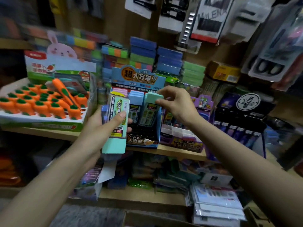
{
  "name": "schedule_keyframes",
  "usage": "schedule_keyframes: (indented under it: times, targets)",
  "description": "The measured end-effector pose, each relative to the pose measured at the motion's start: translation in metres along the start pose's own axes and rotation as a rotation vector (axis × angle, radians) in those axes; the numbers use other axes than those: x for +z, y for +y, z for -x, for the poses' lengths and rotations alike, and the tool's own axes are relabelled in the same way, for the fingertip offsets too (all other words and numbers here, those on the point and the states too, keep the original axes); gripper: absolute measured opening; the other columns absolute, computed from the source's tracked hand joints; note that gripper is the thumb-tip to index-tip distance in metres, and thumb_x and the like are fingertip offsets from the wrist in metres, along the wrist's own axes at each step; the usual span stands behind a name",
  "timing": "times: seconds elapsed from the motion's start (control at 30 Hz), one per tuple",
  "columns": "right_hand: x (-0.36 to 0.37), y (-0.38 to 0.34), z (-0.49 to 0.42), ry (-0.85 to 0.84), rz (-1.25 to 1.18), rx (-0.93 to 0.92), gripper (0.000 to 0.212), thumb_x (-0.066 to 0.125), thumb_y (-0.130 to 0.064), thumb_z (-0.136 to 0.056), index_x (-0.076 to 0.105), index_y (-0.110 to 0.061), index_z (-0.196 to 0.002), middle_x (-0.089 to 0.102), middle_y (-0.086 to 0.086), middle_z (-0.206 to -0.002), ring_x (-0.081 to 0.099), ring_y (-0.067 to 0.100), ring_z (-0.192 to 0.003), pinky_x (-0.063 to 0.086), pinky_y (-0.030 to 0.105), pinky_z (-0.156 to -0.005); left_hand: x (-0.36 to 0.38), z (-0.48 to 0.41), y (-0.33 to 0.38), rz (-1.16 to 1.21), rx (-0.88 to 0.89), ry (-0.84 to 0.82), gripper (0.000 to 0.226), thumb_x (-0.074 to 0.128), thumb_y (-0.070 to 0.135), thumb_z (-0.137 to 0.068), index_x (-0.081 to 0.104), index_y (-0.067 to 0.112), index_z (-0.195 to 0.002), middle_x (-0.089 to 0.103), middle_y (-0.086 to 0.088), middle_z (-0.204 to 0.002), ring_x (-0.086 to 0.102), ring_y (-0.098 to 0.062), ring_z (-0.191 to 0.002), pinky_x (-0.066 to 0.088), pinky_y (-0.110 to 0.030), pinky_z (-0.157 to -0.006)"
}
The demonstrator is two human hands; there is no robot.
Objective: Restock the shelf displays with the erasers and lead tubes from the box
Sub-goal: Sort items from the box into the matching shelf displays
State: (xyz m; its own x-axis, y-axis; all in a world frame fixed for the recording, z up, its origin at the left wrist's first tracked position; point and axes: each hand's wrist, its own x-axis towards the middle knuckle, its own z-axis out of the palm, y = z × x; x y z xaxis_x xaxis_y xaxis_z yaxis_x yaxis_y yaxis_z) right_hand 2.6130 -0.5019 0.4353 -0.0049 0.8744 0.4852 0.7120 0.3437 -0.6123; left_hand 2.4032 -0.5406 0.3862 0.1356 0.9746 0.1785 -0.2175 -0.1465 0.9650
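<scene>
At the display (142, 141), the right hand (177, 104) pinches a tube (150, 112) by its top to seat it rightmost; the left hand (95, 126) grips spares (114, 143) ready nearby.

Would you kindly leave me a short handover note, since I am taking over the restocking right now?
Left grip: holds a stack of lead-tube packs, mint one in front, before the left side of the display box.
Right grip: pinches one mint pack at the top of the display's right column.
Done: pink column and blue column hold packs.
Left: seat this pack, then place those from the stack; the carrot eraser tray shows some empty holes.
</scene>
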Motion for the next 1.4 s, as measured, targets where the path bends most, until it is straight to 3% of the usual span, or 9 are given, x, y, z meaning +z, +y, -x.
schedule_keyframes:
  times: [0.17,0.43,0.67,0.8,0.9,1.0,1.07,1.27,1.4]
  targets:
    - [-0.004,0.012,0.009,-0.038,0.016,0.018,0.026,0.07,-0.011,-0.082,0.067,-0.009,-0.108,0.068,0.009,-0.099,0.063,0.024,-0.094,0.051,0.045,-0.086,0.002,-0.005,-0.001,0.015,-0.022,0.024,0.023,0.061,0.028,-0.086,0.059,0.025,-0.109,0.075,0.004,-0.083,0.071,-0.011,-0.068,0.052,-0.021,-0.048]
    - [0.011,0.011,0.005,-0.08,0.162,-0.05,0.026,0.069,-0.015,-0.084,0.064,-0.012,-0.11,0.061,0.001,-0.091,0.058,0.014,-0.08,0.05,0.031,-0.077,0.005,-0.009,-0.005,0.044,-0.038,0.046,0.021,0.061,0.026,-0.087,0.06,0.024,-0.108,0.075,0.0,-0.082,0.072,-0.012,-0.068,0.052,-0.021,-0.049]
    - [0.024,0.017,0.014,0.005,0.437,-0.231,0.021,0.061,-0.013,-0.089,0.061,-0.007,-0.11,0.052,0.01,-0.108,0.055,0.026,-0.084,0.048,0.04,-0.065,0.009,-0.01,-0.006,0.065,-0.045,0.034,0.023,0.062,0.026,-0.086,0.061,0.023,-0.108,0.075,-0.002,-0.086,0.071,-0.013,-0.068,0.052,-0.021,-0.049]
    - [0.019,0.008,0.013,0.034,0.527,-0.223,0.022,0.055,-0.019,-0.094,0.063,-0.01,-0.111,0.048,0.009,-0.112,0.051,0.022,-0.093,0.047,0.037,-0.07,0.013,-0.009,-0.007,0.061,-0.041,0.01,0.019,0.062,0.027,-0.085,0.06,0.025,-0.104,0.075,0.001,-0.084,0.07,-0.008,-0.069,0.052,-0.02,-0.05]
    - [0.022,-0.011,0.02,0.051,0.158,-0.07,0.017,0.052,-0.022,-0.095,0.065,-0.013,-0.102,0.055,0.001,-0.101,0.052,0.01,-0.082,0.04,0.022,-0.069,0.015,-0.009,-0.009,0.05,-0.044,-0.009,0.019,0.064,0.028,-0.085,0.061,0.027,-0.104,0.075,0.001,-0.086,0.071,-0.008,-0.073,0.051,-0.019,-0.05]
    - [0.025,-0.032,0.03,-0.208,-0.427,0.247,0.013,0.056,-0.027,-0.093,0.063,-0.016,-0.093,0.063,-0.006,-0.082,0.059,0.004,-0.069,0.045,0.015,-0.058,0.019,-0.009,-0.01,0.028,-0.042,-0.016,0.025,0.066,0.03,-0.082,0.06,0.029,-0.106,0.074,0.001,-0.093,0.071,-0.01,-0.081,0.053,-0.02,-0.054]
    - [0.028,-0.039,0.036,-0.325,-0.626,0.378,0.012,0.06,-0.021,-0.091,0.063,-0.01,-0.095,0.066,-0.003,-0.078,0.062,0.005,-0.063,0.048,0.016,-0.055,0.02,-0.009,-0.012,0.009,-0.026,-0.005,0.025,0.068,0.032,-0.08,0.06,0.032,-0.104,0.073,0.005,-0.094,0.07,-0.008,-0.081,0.053,-0.018,-0.056]
    - [0.035,-0.034,0.055,-0.2,-0.765,0.517,0.016,0.053,-0.028,-0.095,0.059,-0.014,-0.1,0.063,0.004,-0.086,0.058,0.016,-0.075,0.046,0.027,-0.065,0.023,-0.009,-0.01,0.103,0.004,0.137,0.024,0.068,0.027,-0.081,0.062,0.025,-0.105,0.074,0.005,-0.084,0.07,-0.008,-0.069,0.052,-0.022,-0.049]
    - [0.047,-0.037,0.087,-0.457,-0.752,0.504,0.017,0.06,-0.035,-0.09,0.061,-0.018,-0.089,0.064,-0.011,-0.065,0.06,0.005,-0.063,0.045,0.02,-0.06,0.021,-0.013,-0.008,0.163,0.026,0.208,0.023,0.066,0.025,-0.084,0.061,0.024,-0.107,0.073,0.0,-0.092,0.07,-0.009,-0.073,0.055,-0.024,-0.052]
